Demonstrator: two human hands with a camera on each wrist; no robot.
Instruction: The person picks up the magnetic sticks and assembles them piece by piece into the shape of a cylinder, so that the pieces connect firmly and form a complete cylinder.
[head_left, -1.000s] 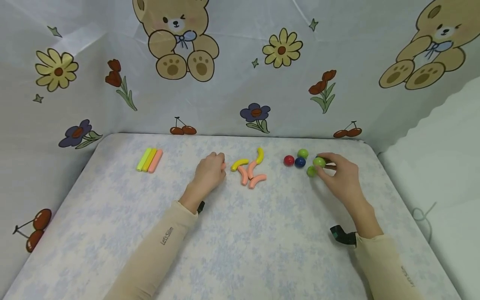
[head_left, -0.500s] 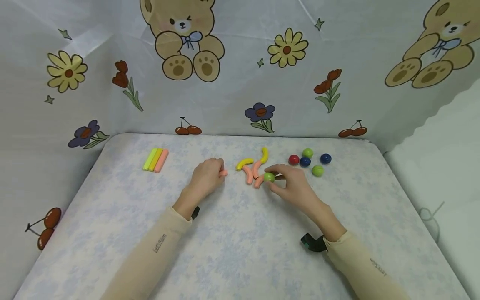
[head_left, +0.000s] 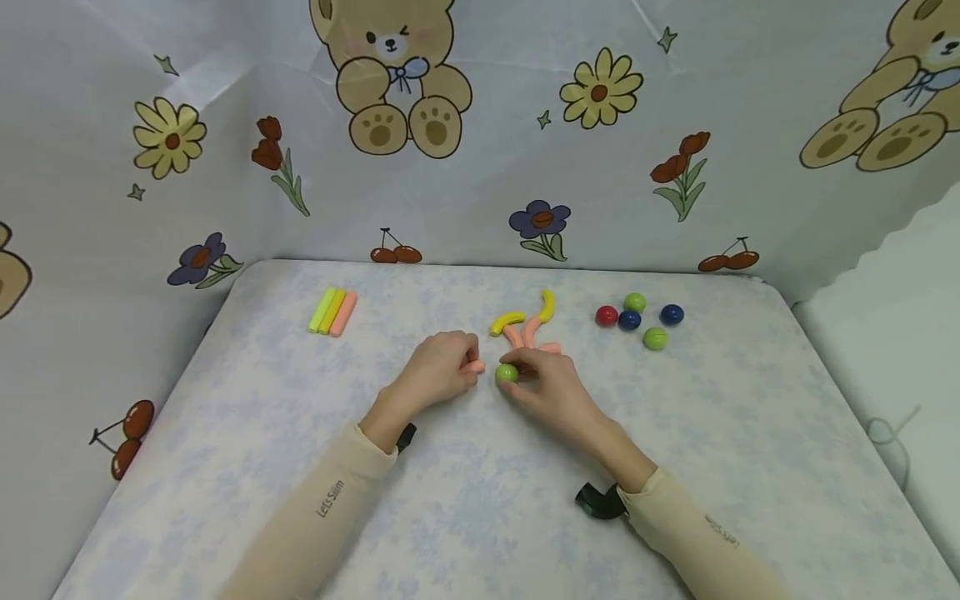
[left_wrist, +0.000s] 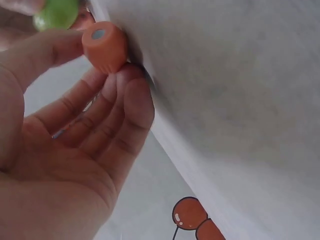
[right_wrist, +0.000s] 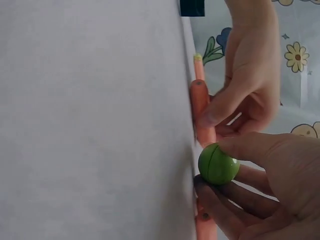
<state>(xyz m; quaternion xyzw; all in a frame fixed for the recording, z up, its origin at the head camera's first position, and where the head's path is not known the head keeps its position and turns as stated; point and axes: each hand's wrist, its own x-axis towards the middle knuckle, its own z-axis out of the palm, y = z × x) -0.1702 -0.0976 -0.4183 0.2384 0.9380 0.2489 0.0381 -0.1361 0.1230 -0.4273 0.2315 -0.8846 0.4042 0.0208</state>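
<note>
In the last second my right hand (head_left: 555, 383) has come left from the loose balls at the far right, bringing a green ball (head_left: 506, 373) pinched between thumb and fingers. It is now just beside my left hand (head_left: 442, 367), whose thumb and fingers pinch a pink piece (head_left: 472, 367). Both held things are near the middle of the table (head_left: 450, 500), and I judge the move has put them face to face but not yet meeting, since I see a narrow gap from above. A red ball (head_left: 607, 316) stays in the group I left. My left fingers cover most of the pink piece, so I cannot tell whether it is straight or curved; my left wrist view shows its end with a small grey disc (left_wrist: 98, 34) but cuts off the ball at the upper left. My right hand partly hides the pink curved pieces (head_left: 532, 330) on its far side. From my right wrist the ball overlaps what lies behind it, so the gap is hard to judge there.
</note>
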